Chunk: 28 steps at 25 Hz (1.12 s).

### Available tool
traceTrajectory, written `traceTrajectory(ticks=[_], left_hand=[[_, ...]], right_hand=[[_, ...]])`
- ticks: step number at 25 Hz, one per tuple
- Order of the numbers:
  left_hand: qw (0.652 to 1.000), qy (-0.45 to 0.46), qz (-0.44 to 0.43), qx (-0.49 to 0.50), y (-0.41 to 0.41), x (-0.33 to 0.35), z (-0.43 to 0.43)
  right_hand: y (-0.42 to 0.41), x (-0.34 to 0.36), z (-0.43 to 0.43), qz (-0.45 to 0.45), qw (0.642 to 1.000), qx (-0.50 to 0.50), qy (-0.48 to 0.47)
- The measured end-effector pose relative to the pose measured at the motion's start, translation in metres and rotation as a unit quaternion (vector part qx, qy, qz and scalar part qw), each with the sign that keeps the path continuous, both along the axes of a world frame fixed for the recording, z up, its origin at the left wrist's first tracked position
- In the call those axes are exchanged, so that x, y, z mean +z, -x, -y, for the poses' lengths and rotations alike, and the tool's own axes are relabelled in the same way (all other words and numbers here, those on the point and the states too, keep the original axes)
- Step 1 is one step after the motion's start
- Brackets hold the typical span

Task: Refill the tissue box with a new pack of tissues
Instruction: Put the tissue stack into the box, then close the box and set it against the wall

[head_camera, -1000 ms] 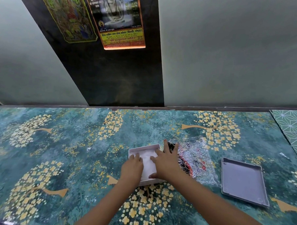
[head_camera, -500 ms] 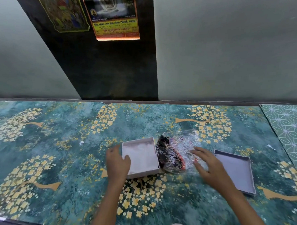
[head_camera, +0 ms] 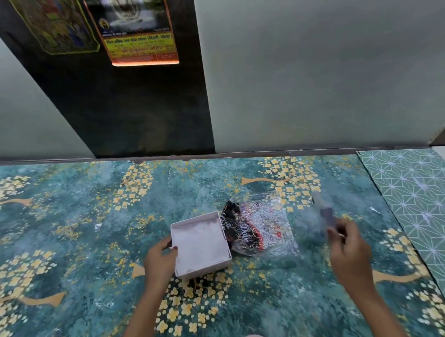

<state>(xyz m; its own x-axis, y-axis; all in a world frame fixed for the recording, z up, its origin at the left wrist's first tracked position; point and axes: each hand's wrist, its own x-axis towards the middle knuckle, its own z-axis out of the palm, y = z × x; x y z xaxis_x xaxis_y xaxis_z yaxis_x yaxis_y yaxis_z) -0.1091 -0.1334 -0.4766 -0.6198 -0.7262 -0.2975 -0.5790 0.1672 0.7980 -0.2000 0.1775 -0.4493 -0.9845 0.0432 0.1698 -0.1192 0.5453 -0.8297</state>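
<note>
A square white tissue box (head_camera: pixel 183 273) stands open on the table, filled with white tissues (head_camera: pixel 200 246). My left hand (head_camera: pixel 160 261) grips its left wall, thumb over the rim. Just right of the box lies the crumpled clear plastic wrapper (head_camera: pixel 259 229) with black and red print. Further right, my right hand (head_camera: pixel 350 255) is shut on the grey box lid (head_camera: pixel 325 215), which is lifted off the table, tilted and motion-blurred.
The table wears a teal cloth with yellow flower trees (head_camera: pixel 85 238). A green geometric-patterned mat (head_camera: pixel 418 202) lies at the right. The wall rises right behind the table, with a dark panel (head_camera: pixel 132 108) and posters on it.
My right hand left the tissues, crossed over the wrapper and picked the grey lid up off the table. My left hand shifted to the box's left side.
</note>
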Motion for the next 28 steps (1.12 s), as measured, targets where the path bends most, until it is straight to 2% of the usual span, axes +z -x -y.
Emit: traceTrajectory(ticks=[2,3,5,6,7,9,12,16,20,25,28], left_hand=[[1.0,-0.008,-0.004,-0.009,-0.002,-0.002,0.0],[1.0,-0.021,-0.008,-0.006,-0.002,-0.003,0.001],[0.997,-0.063,-0.028,0.018,-0.001,0.0,-0.001],[0.996,-0.076,-0.041,0.024,0.0,0.001,-0.002],[0.995,-0.078,-0.055,0.018,0.001,0.003,-0.003],[0.995,-0.074,-0.071,-0.004,0.003,0.006,-0.008],[0.996,-0.061,-0.067,-0.027,0.003,0.007,-0.013],[0.995,-0.044,-0.079,-0.041,-0.001,0.002,-0.015],[0.992,-0.052,-0.114,-0.028,0.001,0.008,-0.017],[0.993,0.012,-0.121,-0.008,-0.009,0.002,-0.021],[0.993,0.01,-0.111,-0.024,-0.012,-0.002,-0.016]], right_hand=[[0.002,0.034,0.036,0.028,0.979,-0.054,0.192],[0.002,0.042,0.057,0.082,0.958,-0.042,0.272],[0.0,0.044,0.099,0.224,0.905,0.008,0.361],[-0.002,0.036,0.119,0.285,0.886,0.03,0.364],[-0.004,0.024,0.136,0.319,0.886,0.048,0.334],[-0.006,0.003,0.164,0.317,0.915,0.082,0.234],[-0.007,-0.011,0.182,0.221,0.96,0.143,0.095],[-0.003,-0.016,0.184,0.137,0.972,0.179,-0.067],[0.004,-0.024,0.182,0.178,0.962,0.201,-0.044],[-0.004,-0.027,0.181,0.142,0.95,0.237,-0.144],[-0.005,-0.025,0.18,0.129,0.952,0.242,-0.133]])
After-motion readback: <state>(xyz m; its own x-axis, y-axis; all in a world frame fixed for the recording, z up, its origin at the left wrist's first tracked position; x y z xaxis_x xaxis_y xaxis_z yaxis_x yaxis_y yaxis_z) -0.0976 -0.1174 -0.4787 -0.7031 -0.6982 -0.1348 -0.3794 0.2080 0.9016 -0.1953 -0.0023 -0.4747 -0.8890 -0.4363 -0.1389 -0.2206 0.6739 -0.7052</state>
